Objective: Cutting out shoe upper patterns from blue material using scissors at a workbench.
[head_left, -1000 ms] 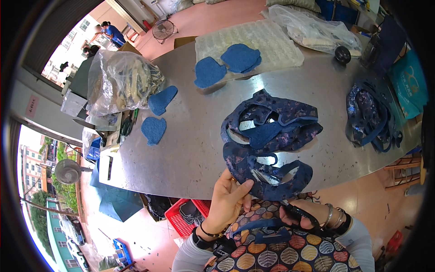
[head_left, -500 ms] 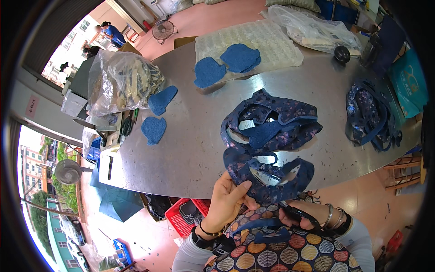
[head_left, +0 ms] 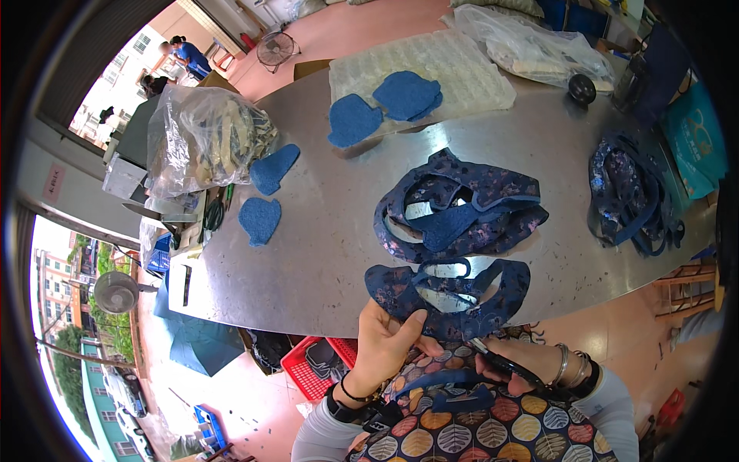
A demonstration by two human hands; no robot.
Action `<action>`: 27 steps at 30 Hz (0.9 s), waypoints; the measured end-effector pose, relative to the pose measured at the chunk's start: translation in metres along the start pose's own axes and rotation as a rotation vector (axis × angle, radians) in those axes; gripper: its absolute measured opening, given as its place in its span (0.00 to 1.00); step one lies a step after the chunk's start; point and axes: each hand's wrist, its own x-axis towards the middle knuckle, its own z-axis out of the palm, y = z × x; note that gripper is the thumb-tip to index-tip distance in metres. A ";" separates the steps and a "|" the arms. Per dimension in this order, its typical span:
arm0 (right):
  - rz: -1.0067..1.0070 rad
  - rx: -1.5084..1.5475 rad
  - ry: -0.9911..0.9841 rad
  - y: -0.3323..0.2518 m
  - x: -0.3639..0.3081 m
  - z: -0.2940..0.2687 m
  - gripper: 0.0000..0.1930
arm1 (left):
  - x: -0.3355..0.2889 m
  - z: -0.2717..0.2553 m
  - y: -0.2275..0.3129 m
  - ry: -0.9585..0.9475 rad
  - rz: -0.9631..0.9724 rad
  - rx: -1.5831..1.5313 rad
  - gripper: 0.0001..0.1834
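Note:
At the table's near edge my left hand (head_left: 389, 339) pinches a dark blue floral fabric piece (head_left: 477, 317) between thumb and fingers. The piece has looped straps and lies partly on the metal table. My right hand (head_left: 539, 362) is closed round black-handled scissors (head_left: 504, 360), whose blades meet the fabric's lower edge. Whether the blades are cutting I cannot tell. Just beyond lies a larger looped floral fabric piece (head_left: 504, 187) with a plain blue patch on it.
Blue fabric cut-outs (head_left: 260, 221) lie on the metal table (head_left: 323, 223), some on a pale textured sheet (head_left: 462, 73). A bundle of floral straps (head_left: 627, 196) is at right, a filled plastic bag (head_left: 208, 142) at left. Below the edge stands a red basket (head_left: 304, 373).
My left hand has shifted slightly left and down, and the fabric's left end has dropped and spread out. The scissors have come a little closer to its lower edge.

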 end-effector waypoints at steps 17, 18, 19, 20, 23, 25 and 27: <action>-0.187 -0.160 0.105 -0.013 0.003 0.002 0.32 | 0.001 0.003 -0.004 -0.091 -0.046 -0.388 0.15; -0.148 -0.018 0.089 -0.008 0.003 0.002 0.34 | 0.001 0.003 -0.004 -0.096 -0.053 -0.399 0.15; -0.141 0.054 0.082 -0.008 0.003 0.003 0.37 | 0.001 0.003 -0.004 -0.101 -0.060 -0.409 0.15; -0.133 0.127 0.077 -0.009 0.002 0.004 0.40 | 0.001 0.001 -0.006 -0.131 -0.050 -0.422 0.15; -0.206 0.103 0.098 -0.018 0.000 0.008 0.46 | 0.001 -0.007 -0.013 -0.170 -0.024 -0.387 0.14; -0.263 0.043 0.128 -0.010 0.003 0.010 0.41 | 0.001 -0.008 -0.015 -0.135 -0.014 -0.265 0.14; -0.116 0.164 0.114 0.000 0.009 0.007 0.40 | 0.001 -0.005 -0.013 -0.100 -0.031 -0.208 0.13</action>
